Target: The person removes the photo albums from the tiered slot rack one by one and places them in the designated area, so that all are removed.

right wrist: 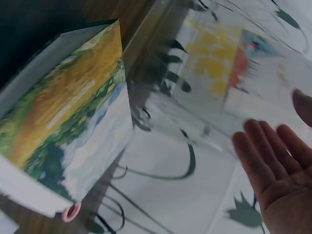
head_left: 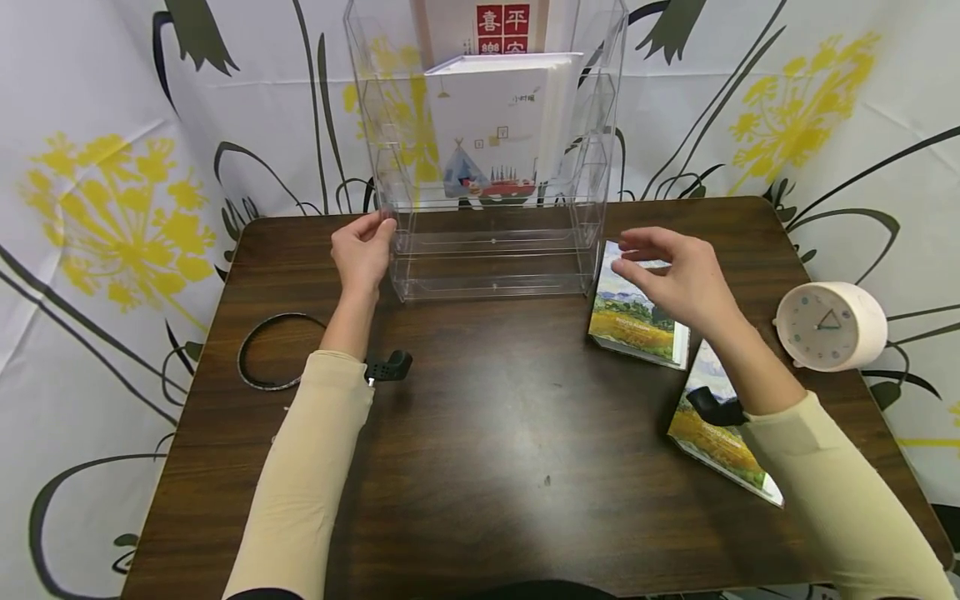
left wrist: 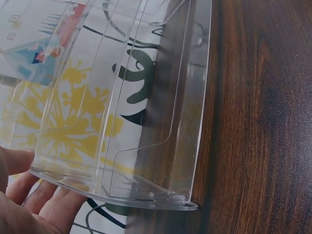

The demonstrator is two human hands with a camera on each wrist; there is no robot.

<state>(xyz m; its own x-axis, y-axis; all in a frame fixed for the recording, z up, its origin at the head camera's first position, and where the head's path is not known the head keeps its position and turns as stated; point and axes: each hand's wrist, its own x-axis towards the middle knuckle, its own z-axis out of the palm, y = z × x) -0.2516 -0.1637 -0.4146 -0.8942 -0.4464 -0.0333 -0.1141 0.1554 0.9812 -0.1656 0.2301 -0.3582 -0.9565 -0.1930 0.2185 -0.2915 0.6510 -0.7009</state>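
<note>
clear rack (head_left: 492,290); brown table (head_left: 480,508); yellow-flowered white cloth (head_left: 120,225)

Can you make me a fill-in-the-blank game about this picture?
1. The person's ____ hand grips the side of the clear rack.
2. There are ____ painted-cover books lying on the table.
3. The clock stands at the person's ____ side of the table.

Missing words: left; two; right.

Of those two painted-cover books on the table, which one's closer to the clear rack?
The upper book in the head view, just right of the clear rack; the other book lies lower, partly hidden by the right forearm.
</note>
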